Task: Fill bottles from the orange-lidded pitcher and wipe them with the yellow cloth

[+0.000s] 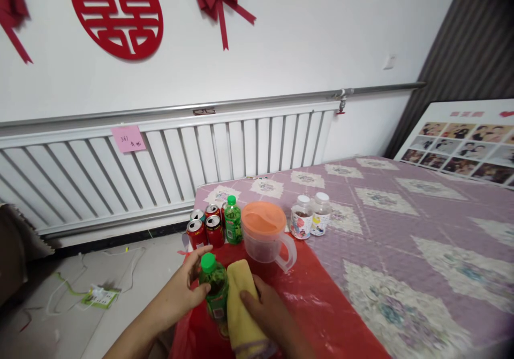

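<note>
My left hand (188, 287) is wrapped round the left side of a green bottle (217, 289) with a green cap, its thumb on the front. The bottle stands upright over a red plastic sheet (321, 305). In my right hand (267, 305) is a folded yellow cloth (242, 305), pressed near the bottle's right side. Behind them are a second green bottle (233, 222), a clear pitcher (261, 246) with an orange lid, and several red cans (214, 232). Two clear jars (301, 221) with white lids stand right of the pitcher.
A purple patterned bedspread (385, 214) lies under the sheet and extends right. Behind it runs a white radiator (241, 153) with a pink note (128, 138). A photo board (461, 145) leans at the right. Strings and a green packet (100, 297) lie on the floor.
</note>
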`<act>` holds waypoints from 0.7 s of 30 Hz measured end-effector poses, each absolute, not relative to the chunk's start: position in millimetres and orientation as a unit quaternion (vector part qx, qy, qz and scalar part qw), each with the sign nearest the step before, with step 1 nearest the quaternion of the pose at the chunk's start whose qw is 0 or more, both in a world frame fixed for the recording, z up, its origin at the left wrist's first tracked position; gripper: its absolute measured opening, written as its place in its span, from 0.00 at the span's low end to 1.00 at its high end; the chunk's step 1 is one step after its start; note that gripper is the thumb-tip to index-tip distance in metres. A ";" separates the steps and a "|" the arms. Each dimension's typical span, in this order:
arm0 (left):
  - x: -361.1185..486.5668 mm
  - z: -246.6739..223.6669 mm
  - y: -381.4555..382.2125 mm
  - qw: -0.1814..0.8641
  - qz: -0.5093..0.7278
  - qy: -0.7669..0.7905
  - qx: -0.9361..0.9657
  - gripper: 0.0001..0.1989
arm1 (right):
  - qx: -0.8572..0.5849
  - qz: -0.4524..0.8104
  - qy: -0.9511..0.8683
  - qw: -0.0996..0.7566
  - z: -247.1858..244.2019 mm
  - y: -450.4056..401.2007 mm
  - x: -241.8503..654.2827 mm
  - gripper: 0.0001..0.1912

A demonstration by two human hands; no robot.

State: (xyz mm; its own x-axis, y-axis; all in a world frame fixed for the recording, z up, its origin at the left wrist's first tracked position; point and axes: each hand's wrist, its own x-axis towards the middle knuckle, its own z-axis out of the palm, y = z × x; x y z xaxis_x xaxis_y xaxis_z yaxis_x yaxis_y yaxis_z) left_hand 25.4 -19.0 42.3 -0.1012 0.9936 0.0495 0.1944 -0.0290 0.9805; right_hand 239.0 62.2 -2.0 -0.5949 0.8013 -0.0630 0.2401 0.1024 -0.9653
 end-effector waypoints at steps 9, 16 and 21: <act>33.3 40.1 -19.8 0.313 0.482 0.631 0.522 0.37 | -0.323 0.620 -0.651 0.296 0.7 60.6 239.1 0.27; 34.6 41.3 -17.3 0.305 0.476 0.638 0.523 0.36 | -0.252 0.705 -0.565 0.346 5.8 55.0 239.9 0.31; 32.7 51.2 -21.6 0.393 0.471 0.587 0.529 0.37 | -0.331 0.642 -0.625 0.296 0.2 61.1 239.5 0.24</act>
State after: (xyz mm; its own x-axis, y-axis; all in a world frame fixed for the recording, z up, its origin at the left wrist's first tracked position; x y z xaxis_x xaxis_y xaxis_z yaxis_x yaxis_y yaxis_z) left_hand 32.7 -21.6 51.2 -0.1318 0.9906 0.0375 0.2504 -0.0033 0.9681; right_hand 239.5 61.1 0.2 -0.6058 0.7937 -0.0557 0.0347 -0.0435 -0.9984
